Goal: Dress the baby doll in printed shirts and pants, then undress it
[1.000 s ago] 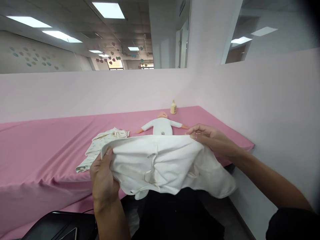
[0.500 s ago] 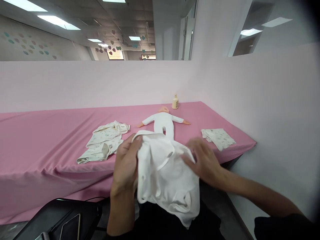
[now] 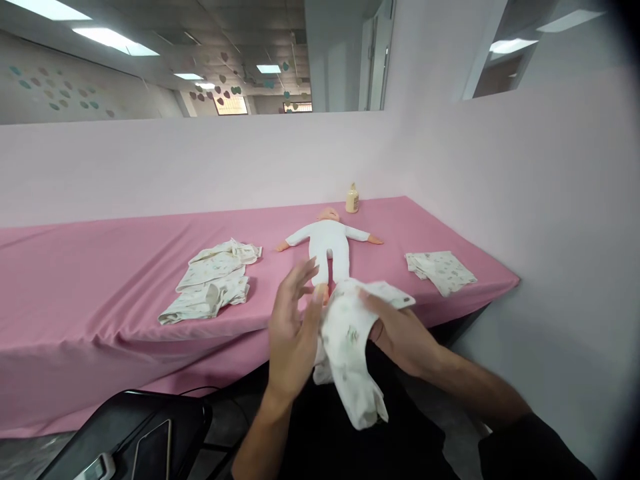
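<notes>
My right hand [image 3: 407,337] grips a small white baby garment [image 3: 350,333], its fingers closed on the cloth's upper right. The garment hangs bunched over my lap, with a pale green print on its outside. Beside its left edge, my left hand [image 3: 295,327] has its fingers raised and apart and does not grip the cloth. Beyond my hands a baby doll [image 3: 329,240] in a white suit lies on its back, arms stretched out. The garment and my hands hide part of the doll's feet.
A pink-covered table [image 3: 120,267] runs along the wall. Printed baby clothes [image 3: 213,280] lie left of the doll, a folded printed cloth [image 3: 443,270] right. A pump bottle [image 3: 353,199] stands near the doll's head. At lower left, a black chair [image 3: 125,427] holds a phone [image 3: 153,450].
The garment has gone from spread and plain white to bunched with its print showing. My left hand has let go of its edge and moved right; my right hand now grips it.
</notes>
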Tool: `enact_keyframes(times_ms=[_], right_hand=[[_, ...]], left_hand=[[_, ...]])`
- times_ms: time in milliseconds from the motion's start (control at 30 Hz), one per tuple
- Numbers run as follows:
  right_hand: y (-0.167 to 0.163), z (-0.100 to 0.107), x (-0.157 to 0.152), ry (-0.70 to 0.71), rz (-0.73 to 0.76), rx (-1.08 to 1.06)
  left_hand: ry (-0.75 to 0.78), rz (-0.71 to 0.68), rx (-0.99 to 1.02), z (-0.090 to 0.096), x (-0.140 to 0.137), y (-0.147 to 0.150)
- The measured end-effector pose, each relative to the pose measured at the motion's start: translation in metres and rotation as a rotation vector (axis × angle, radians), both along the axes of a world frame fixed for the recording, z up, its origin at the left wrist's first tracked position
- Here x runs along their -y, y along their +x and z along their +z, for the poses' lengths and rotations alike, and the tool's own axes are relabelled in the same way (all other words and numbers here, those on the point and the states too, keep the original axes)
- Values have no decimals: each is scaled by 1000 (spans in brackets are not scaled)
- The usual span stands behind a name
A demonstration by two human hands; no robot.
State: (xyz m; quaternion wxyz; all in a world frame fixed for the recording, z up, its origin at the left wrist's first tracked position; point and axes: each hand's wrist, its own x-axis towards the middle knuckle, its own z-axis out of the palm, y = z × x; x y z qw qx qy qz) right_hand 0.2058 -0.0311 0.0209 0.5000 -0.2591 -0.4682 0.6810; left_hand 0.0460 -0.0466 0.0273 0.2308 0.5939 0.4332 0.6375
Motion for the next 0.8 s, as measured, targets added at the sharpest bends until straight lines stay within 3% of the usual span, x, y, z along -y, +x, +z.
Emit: enact_keyframes(times_ms=[67, 133, 233, 333, 433, 667, 800], right_hand=[[4, 17, -1, -14, -28, -117], [6, 32, 2, -6, -48, -167], [6, 46, 11, 49, -80, -118], [7, 49, 20, 105, -80, 58], [14, 47, 23, 156, -93, 205], [50, 44, 14, 185, -225, 311], [73, 34, 2, 199, -417, 291]], left_hand=[[189, 180, -64, -18, 24, 1], [323, 245, -204, -36, 40, 7], [289, 209, -351, -61, 36, 24], [198, 256, -335, -84, 10, 41], [155, 220, -362, -102, -12, 47], [110, 261, -410, -107, -29, 15], [96, 260, -401, -103, -37, -5]])
